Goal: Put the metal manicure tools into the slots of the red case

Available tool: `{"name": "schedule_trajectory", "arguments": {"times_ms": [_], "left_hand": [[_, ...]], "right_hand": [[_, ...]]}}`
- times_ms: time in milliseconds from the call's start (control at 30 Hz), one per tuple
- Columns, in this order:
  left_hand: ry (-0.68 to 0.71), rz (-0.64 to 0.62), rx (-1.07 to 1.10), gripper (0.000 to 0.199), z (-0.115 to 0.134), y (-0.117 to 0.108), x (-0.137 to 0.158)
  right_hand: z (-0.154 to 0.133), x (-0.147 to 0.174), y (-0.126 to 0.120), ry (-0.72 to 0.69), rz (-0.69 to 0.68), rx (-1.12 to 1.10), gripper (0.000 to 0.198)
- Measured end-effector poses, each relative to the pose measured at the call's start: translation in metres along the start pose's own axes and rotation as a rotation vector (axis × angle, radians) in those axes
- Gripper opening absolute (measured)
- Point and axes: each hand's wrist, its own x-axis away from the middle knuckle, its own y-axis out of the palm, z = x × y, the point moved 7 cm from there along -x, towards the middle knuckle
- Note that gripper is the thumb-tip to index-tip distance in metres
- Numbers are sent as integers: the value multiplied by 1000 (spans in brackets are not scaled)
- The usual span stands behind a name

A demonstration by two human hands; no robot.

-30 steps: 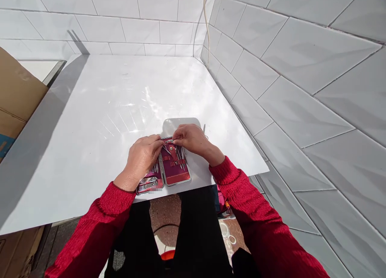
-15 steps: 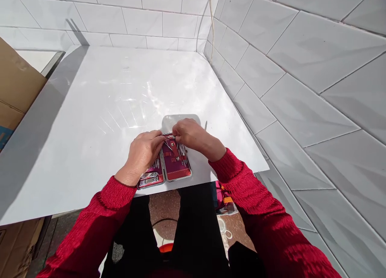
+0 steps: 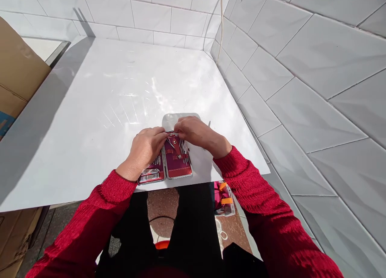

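A manicure case (image 3: 179, 174) lies open on the white tabletop near its front edge, its inside dark red and purple. Nail clippers (image 3: 150, 176) sit in its left half, partly covered by my hand. Strapped in the right half are nippers (image 3: 175, 143) and several slim metal tools (image 3: 184, 151). My left hand (image 3: 148, 146) is closed over the upper left half, thumb and fingertips by the hinge at the top. With bent fingers, my right hand (image 3: 194, 130) pinches at the top edge of the right half; what lies between its fingertips is hidden.
A thin metal piece (image 3: 209, 124) shows on the white table (image 3: 90, 149) beyond my right wrist. At the left stands a cardboard box (image 3: 22, 64). Tiled walls (image 3: 304, 109) close off the right and back. A bag with pink and orange things (image 3: 223, 199) is below the table.
The view has shifted slightly. My right hand has moved a little to the right along the case's top edge; my left hand stays over the left half.
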Motion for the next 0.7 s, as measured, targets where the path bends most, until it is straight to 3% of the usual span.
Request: {"name": "schedule_trajectory", "arguments": {"times_ms": [200, 367, 500, 700], "left_hand": [[6, 25, -8, 38, 0, -1, -1], [4, 5, 5, 37, 0, -1, -1], [-8, -8, 21, 34, -1, -2, 0], [-24, -36, 41, 31, -3, 1, 0]], "right_hand": [[13, 7, -1, 138, 52, -94, 19], [6, 3, -4, 163, 25, -67, 24], [-1, -2, -2, 80, 23, 89, 26], [-16, 2, 12, -190, 115, 219, 24]]}}
